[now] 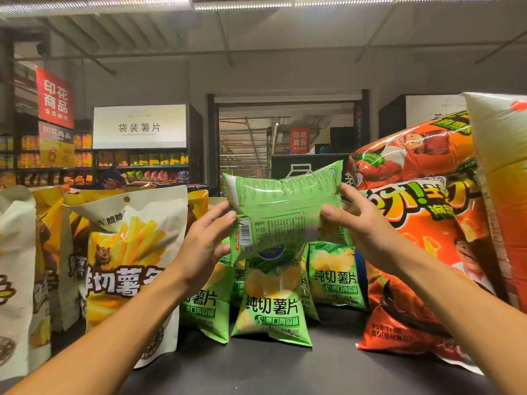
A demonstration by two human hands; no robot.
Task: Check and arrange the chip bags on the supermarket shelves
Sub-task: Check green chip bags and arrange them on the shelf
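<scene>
item under check: green chip bag [282, 206], back panel outward, pinched at its side edges between left hand [206, 238] and right hand [362, 220], raised above green bags [272, 303] standing on shelf [285, 363]; inspection seemingly midway, placement pending.

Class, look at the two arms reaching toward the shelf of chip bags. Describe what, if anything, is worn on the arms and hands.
Both forearms are bare up to the edge of the picture: no sleeves show. The left hand and the right hand wear no gloves. No watch, bracelet or ring shows on the visible sides of the wrists and fingers. There are no markings or bandages in view.
</scene>
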